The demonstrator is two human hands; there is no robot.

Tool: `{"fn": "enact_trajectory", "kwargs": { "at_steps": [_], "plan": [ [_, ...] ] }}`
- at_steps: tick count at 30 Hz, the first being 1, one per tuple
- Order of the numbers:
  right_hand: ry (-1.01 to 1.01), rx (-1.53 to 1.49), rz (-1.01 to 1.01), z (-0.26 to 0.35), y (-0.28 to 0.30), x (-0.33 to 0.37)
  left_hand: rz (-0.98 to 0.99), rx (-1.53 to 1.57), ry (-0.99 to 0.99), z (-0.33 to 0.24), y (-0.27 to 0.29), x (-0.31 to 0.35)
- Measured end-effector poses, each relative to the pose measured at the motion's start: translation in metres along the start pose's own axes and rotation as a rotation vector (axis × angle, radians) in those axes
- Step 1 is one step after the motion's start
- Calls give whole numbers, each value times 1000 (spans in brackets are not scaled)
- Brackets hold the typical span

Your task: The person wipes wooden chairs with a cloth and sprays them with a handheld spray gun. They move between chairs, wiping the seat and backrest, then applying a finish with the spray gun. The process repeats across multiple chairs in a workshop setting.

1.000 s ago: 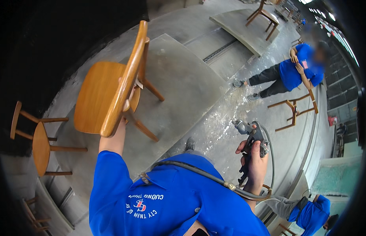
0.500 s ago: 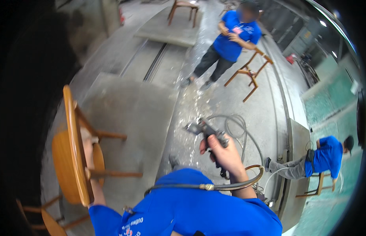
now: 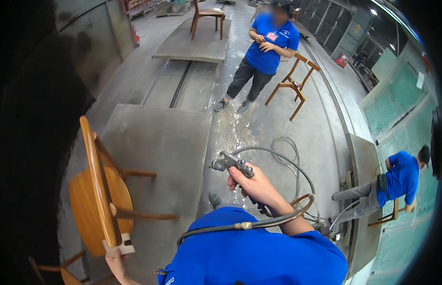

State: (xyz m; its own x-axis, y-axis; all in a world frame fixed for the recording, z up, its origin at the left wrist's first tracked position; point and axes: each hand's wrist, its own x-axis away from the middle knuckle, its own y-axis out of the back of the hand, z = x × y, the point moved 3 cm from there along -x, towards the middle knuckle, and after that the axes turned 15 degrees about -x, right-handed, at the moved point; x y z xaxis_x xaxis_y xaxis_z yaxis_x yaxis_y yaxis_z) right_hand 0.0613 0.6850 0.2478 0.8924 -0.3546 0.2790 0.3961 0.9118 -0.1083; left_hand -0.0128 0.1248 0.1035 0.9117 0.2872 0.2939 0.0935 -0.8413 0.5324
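Our hands are well apart; the left hand (image 3: 117, 265) grips a pale pad (image 3: 117, 246) against the near end of the backrest rail of a wooden chair (image 3: 98, 175), so the pad comes between palm and glossy wood, perhaps to spare the surface; our right hand (image 3: 259, 184) is wrapped around a spray gun (image 3: 234, 164), nozzle facing away from our body, which likely leaves its controls within finger reach; the dark hose (image 3: 206, 230) loops past our right forearm and crosses our waist, seemingly so that its weight hangs on us. The chair is at our left, over a grey platform (image 3: 159, 152), though we cannot tell whether its feet bear on it; farther out, a co-worker (image 3: 271, 40) stands beside another chair (image 3: 297, 86), hands together at the chest.
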Motion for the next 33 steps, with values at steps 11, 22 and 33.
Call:
{"fn": "enact_trajectory", "kwargs": {
  "at_steps": [11, 22, 33],
  "plan": [
    [-47, 244, 324, -82, -66, 18, 241, -215, -487, -105, -145, 149],
    [-290, 27, 270, -137, -45, 45, 477, -159, -1028, -175, -183, 200],
    [-224, -17, 258, -100, 40, 42, 568, 232, -551, -167, -258, 229]
  ]
}}
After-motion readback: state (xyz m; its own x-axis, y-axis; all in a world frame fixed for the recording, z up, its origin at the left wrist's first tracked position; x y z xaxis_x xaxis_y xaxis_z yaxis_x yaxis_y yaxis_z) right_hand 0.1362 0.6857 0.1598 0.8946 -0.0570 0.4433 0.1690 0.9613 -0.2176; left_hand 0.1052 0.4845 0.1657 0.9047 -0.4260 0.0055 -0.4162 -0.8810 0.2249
